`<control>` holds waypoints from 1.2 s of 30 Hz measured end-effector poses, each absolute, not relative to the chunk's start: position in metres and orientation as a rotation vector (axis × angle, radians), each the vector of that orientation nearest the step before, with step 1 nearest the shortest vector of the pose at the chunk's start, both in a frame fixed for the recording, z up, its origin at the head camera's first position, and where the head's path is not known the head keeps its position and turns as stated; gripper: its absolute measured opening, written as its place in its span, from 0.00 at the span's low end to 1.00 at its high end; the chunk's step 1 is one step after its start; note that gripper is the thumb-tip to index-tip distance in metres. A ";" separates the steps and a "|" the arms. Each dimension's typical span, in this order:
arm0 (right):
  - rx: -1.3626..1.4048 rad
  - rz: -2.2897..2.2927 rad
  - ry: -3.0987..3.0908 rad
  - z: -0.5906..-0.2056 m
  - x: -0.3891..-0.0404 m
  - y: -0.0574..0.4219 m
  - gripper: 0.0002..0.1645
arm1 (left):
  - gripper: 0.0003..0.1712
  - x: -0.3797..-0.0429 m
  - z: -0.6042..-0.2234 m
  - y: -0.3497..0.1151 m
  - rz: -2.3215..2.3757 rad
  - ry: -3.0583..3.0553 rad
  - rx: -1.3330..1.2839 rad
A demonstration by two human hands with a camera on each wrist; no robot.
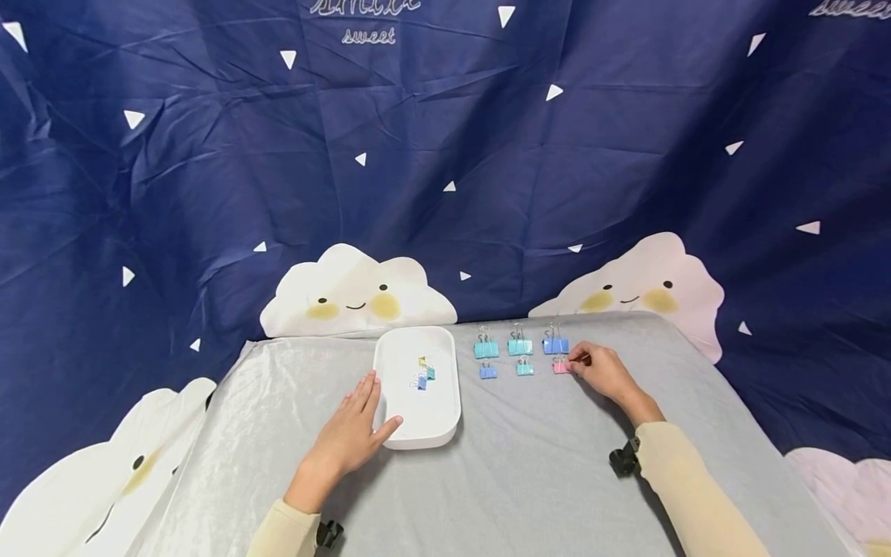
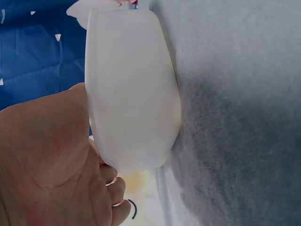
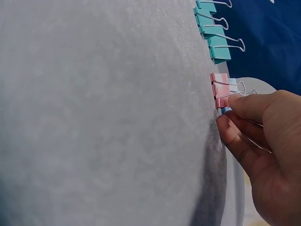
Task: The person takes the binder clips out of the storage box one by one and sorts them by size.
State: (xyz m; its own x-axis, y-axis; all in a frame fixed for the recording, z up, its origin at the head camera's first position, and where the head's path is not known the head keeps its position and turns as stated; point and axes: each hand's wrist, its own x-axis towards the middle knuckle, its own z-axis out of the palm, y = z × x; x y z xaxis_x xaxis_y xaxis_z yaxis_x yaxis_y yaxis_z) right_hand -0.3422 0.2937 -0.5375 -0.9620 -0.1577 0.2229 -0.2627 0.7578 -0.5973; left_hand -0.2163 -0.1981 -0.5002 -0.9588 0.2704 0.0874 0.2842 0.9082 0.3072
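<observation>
The right hand (image 1: 604,373) pinches the pink clip (image 1: 560,368) with its fingers, and the left hand (image 1: 348,433), its fingers released and quite straight, touches the white tray (image 1: 419,422).

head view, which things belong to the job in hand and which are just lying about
Likely part of the job:
pink clip, touched by the right hand
five other clips, in two rows with it
white tray, touched by the left hand
three clips in the tray

Seemingly just setting:
grey cloth
blue backdrop
</observation>
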 end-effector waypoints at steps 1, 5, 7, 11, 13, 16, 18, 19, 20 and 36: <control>0.341 0.985 -2.789 -0.537 -0.342 0.294 0.02 | 0.52 -0.216 -0.500 -0.198 -0.495 -3.029 -0.439; 0.360 0.948 -2.750 -0.537 -0.343 0.294 0.02 | 0.52 -0.216 -0.501 -0.198 -0.499 -3.032 -0.437; 0.368 0.922 -2.730 -0.534 -0.342 0.292 0.03 | 0.52 -0.216 -0.501 -0.198 -0.501 -3.033 -0.436; 0.413 0.893 -2.705 -0.521 -0.342 0.281 0.03 | 0.52 -0.216 -0.501 -0.198 -0.502 -3.037 -0.432; 0.445 0.888 -2.695 -0.510 -0.342 0.270 0.03 | 0.52 -0.216 -0.501 -0.199 -0.502 -3.039 -0.432; 0.500 0.851 -2.680 -0.493 -0.343 0.250 0.04 | 0.52 -0.216 -0.500 -0.198 -0.506 -3.044 -0.430; 0.559 0.836 -2.669 -0.482 -0.344 0.234 0.06 | 0.52 -0.216 -0.500 -0.198 -0.508 -3.045 -0.432; 0.594 0.834 -2.666 -0.476 -0.344 0.226 0.06 | 0.52 -0.216 -0.500 -0.198 -0.507 -3.048 -0.432; 0.629 0.834 -2.665 -0.471 -0.343 0.218 0.06 | 0.52 -0.215 -0.500 -0.198 -0.508 -3.049 -0.431; 1.112 0.732 -2.712 -0.427 -0.341 0.089 0.07 | 0.52 -0.218 -0.496 -0.200 -0.491 -3.081 -0.436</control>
State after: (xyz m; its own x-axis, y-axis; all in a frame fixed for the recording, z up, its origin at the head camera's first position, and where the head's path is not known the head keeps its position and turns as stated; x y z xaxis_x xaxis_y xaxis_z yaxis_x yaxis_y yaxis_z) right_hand -0.3415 0.0893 -0.4270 -0.7228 -0.6294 0.2854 -0.6876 0.6132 -0.3889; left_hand -0.2181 -0.1997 -0.4961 -0.9616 0.2723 0.0347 0.2696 0.9131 0.3059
